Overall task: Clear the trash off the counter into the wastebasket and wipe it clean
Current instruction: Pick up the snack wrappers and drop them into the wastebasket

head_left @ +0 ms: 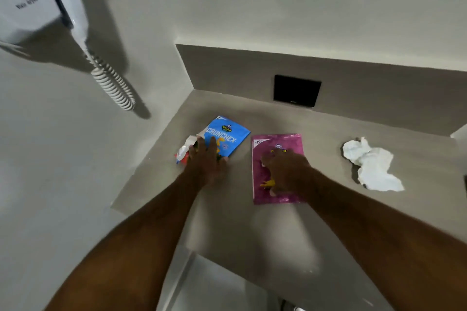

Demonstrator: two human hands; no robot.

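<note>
A blue snack packet lies on the grey counter near the left wall, with a crumpled white and red wrapper at its left. My left hand lies flat on the packet's near end, fingers spread. A purple snack packet lies flat to the right. My right hand rests on top of it with the fingers curled down onto it. A crumpled white tissue sits further right, untouched. Whether either hand has a grip on its packet is unclear. No wastebasket is in view.
A wall-mounted hair dryer with a coiled cord hangs at the upper left. A black plate is set in the counter's back wall. Below the counter's near edge, a white fixture shows.
</note>
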